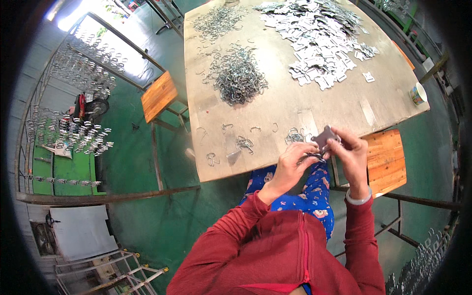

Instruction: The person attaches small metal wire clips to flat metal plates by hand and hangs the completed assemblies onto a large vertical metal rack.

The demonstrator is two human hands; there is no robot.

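Note:
Just past the table's near edge, above my lap, my right hand (350, 152) pinches a small flat metal plate (324, 137) with notched corners. My left hand (294, 162) is closed close beside it, fingers round a small dark metal piece, likely a wire clip, mostly hidden by the fingers. A few wire clips (294, 136) lie on the table right behind my hands. More loose clips (244, 143) are scattered along the near side to the left.
On the table (280, 105) are a dense heap of wire clips (239, 78), a looser one (219, 22) behind it, and a large pile of metal plates (319, 46). A paper cup (418, 93) stands at the right edge. Wooden stools (388, 162) and hanging racks of parts (73, 132) flank the table.

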